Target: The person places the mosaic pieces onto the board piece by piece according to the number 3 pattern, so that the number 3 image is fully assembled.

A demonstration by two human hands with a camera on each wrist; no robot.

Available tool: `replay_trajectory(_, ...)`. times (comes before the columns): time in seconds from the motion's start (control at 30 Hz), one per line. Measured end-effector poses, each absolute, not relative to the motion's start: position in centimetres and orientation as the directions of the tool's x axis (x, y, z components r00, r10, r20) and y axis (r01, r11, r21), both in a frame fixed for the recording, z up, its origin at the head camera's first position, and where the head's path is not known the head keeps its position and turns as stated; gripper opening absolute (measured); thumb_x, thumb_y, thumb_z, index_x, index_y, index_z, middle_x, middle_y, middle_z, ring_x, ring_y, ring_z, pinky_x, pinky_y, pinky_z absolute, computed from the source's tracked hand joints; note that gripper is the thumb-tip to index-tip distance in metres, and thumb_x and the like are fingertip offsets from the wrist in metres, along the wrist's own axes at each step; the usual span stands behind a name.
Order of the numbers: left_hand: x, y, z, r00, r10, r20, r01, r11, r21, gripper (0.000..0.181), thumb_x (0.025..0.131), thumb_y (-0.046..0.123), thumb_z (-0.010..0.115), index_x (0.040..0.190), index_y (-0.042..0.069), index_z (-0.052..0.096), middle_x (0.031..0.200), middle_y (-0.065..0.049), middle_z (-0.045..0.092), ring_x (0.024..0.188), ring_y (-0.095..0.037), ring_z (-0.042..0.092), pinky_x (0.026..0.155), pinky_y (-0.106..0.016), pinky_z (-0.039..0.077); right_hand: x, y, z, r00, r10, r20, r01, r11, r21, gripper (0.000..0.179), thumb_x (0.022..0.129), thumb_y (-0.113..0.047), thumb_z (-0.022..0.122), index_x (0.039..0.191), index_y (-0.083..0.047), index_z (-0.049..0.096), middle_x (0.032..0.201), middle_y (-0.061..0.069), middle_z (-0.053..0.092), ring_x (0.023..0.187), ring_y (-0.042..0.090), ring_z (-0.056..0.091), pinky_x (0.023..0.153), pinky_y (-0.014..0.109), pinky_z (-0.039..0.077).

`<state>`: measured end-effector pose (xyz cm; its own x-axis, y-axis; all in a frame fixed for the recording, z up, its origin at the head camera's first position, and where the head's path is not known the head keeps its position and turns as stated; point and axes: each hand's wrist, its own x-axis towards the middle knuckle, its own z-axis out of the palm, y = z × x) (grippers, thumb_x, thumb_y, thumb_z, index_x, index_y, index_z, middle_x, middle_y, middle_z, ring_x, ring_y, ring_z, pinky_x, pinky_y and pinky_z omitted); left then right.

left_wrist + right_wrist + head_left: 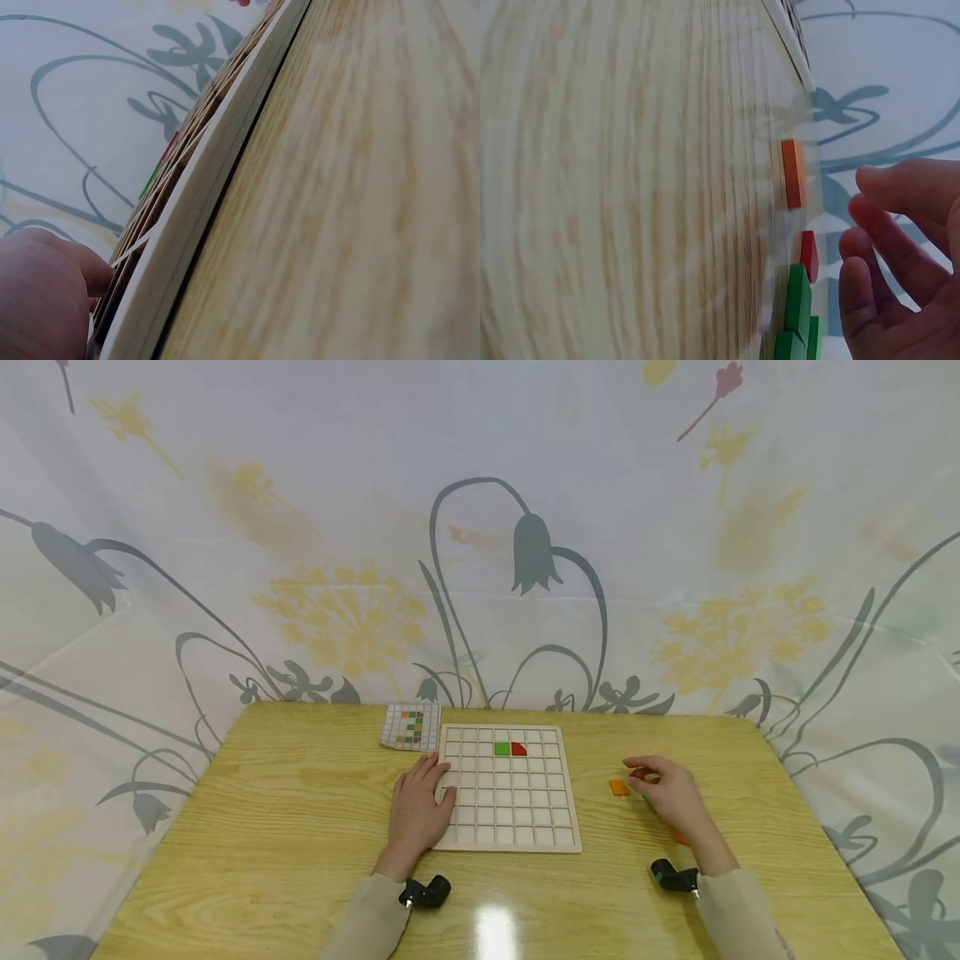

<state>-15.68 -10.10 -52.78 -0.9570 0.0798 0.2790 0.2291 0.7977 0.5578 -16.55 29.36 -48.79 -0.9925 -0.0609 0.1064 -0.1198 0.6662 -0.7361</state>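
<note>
1. Nearest: two pale sleeves, the left point(367, 918) and the right point(738, 910), both cut off by the lower edge; a black device sits at each wrist, and glare whitens the wooden table point(285, 827) between them.
2. Left hand point(420, 810): fingers relaxed and slightly apart, resting on the left margin of the board, clamped on nothing. It covers part of that margin; in the left wrist view most of the hand lies outside the frame.
3. Right hand point(671, 793): fingers loosely bent, thumb and fingertips apart, above the loose pieces right of the board. It hides much of them from the head view.
4. Loose pieces: an orange piece point(618, 787) lies clear of the fingers; another orange piece point(679, 837) shows only partly beside the wrist. The right wrist view reveals a red piece point(810, 257) and green pieces point(799, 300), the latter crowded together and cut off below.
5. Gridded board point(504, 797): flat, centred on the table. A green square point(502, 748) and a round-cornered red tile point(518, 748) occupy adjacent far cells.
6. Pattern card point(410, 727): beyond the left hand, beside the board's far left corner; its coloured cells are too small to read surely.
7. Farthest: a flower-printed cloth point(337, 485).
</note>
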Motion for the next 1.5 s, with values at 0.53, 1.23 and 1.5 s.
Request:
replay_trajectory(0.53, -15.6, -10.1, -52.7, -0.952, 0.083, 0.296, 0.239, 0.804, 0.544, 0.035, 0.095, 0.021, 0.062, 0.127, 0.007, 0.066, 0.145, -0.014, 0.052, 0.139, -0.033, 0.04, 0.111, -0.059, 0.029, -15.9, 28.4, -48.9, -0.988, -0.146, 0.046, -0.136, 0.704, -0.697, 0.031, 0.087, 0.0, 0.073, 0.118, 0.001, 0.07, 0.114, 0.02, 0.067, 0.095, 0.03, 0.066, 0.075, 0.035, 0.055)
replay_trajectory(1.23, -15.7, -10.2, -52.8, -0.958, 0.085, 0.275, 0.229, 0.806, 0.546, 0.036, 0.097, 0.023, 0.061, 0.13, 0.009, 0.065, 0.148, -0.012, 0.05, 0.141, -0.03, 0.038, 0.113, -0.058, 0.026, -16.2, 28.2, -49.4, -0.988, -0.14, 0.064, -0.147, 0.731, -0.666, 0.03, 0.084, 0.004, 0.072, 0.114, 0.002, 0.071, 0.108, 0.018, 0.068, 0.092, 0.03, 0.067, 0.075, 0.039, 0.057)
replay_trajectory(1.5, -15.6, -10.1, -52.7, -0.953, 0.087, 0.29, 0.24, 0.801, 0.549, 0.036, 0.096, 0.021, 0.062, 0.128, 0.007, 0.065, 0.146, -0.014, 0.051, 0.14, -0.032, 0.039, 0.111, -0.06, 0.027, -16.0, 28.1, -49.2, -0.988, -0.144, 0.058, -0.146, 0.738, -0.659, 0.029, 0.083, 0.004, 0.075, 0.112, 0.004, 0.071, 0.106, 0.018, 0.068, 0.092, 0.031, 0.066, 0.076, 0.041, 0.057)
